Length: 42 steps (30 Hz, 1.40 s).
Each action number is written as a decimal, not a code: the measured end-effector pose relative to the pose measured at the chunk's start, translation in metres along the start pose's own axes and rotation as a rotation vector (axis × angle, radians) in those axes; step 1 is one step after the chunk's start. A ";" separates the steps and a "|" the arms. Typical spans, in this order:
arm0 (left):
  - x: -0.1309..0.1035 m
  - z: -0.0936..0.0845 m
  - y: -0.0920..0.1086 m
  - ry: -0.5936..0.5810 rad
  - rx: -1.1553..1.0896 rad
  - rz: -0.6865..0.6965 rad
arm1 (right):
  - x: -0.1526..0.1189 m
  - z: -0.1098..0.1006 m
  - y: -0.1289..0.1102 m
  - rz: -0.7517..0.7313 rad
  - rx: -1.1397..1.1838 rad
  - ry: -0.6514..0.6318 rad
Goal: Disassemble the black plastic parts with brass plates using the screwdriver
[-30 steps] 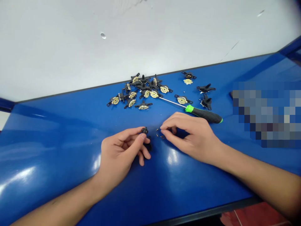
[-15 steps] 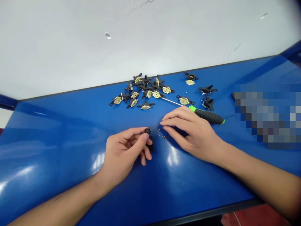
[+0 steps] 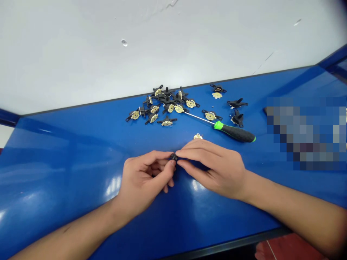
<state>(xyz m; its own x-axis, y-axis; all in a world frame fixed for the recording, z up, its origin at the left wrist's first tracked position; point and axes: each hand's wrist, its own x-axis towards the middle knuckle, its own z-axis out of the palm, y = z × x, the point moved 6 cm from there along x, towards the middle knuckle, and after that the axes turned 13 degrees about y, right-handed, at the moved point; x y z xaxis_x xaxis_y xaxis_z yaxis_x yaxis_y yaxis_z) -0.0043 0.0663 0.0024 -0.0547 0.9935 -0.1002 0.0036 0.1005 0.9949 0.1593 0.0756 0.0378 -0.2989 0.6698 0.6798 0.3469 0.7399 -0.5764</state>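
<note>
Both hands at one small black part, mid-desk

From where I stand: left hand (image 3: 148, 175) pinches small black part (image 3: 174, 157) between thumb and forefinger, other fingers loosely curled. Right hand (image 3: 217, 166) is at the part's right side, thumb and forefinger nearly together; can't tell if anything's between them. Part sits over desk (image 3: 67, 151), well in from the front edge.

Gold plate (image 3: 198, 136) lies just past right hand's knuckles, partly covered. Beyond it, screwdriver (image 3: 218, 125) slants, tip touching or just beside the pile of black-and-gold parts (image 3: 166, 101). Pile crowds the back edge by the wall (image 3: 189, 43). More black parts (image 3: 237, 118) lie right of the pile, behind the handle. Pixelated patch far right, contents unreadable. Most moving room: wide blue stretch left of left hand, plus the strip toward the front edge.
</note>
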 end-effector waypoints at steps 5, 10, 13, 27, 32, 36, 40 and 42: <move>-0.003 -0.002 0.005 0.043 0.034 0.125 | -0.004 0.004 0.006 0.465 0.190 0.030; -0.006 -0.006 0.008 0.089 0.106 0.226 | -0.019 0.022 0.010 1.057 0.705 0.029; -0.007 -0.007 0.014 0.099 0.197 0.316 | -0.022 0.027 0.008 1.173 0.832 -0.034; -0.012 -0.005 0.025 0.084 0.322 0.535 | -0.029 0.032 0.011 1.293 0.962 -0.098; -0.012 -0.005 0.024 0.080 0.317 0.516 | -0.028 0.033 0.010 1.252 0.925 -0.096; -0.010 -0.007 0.019 0.095 0.196 0.395 | -0.022 0.020 0.011 1.090 0.660 -0.113; -0.004 -0.012 0.014 0.173 0.079 0.267 | 0.001 -0.011 0.008 0.419 0.068 -0.054; -0.003 -0.014 0.014 0.193 0.161 0.277 | 0.007 -0.020 0.007 0.127 -0.145 -0.029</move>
<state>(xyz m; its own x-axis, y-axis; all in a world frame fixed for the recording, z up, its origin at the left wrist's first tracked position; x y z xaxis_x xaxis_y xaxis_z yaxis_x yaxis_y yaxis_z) -0.0178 0.0642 0.0167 -0.2170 0.9571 0.1919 0.2014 -0.1484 0.9682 0.1775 0.0842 0.0471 -0.2696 0.7603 0.5910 0.5070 0.6338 -0.5841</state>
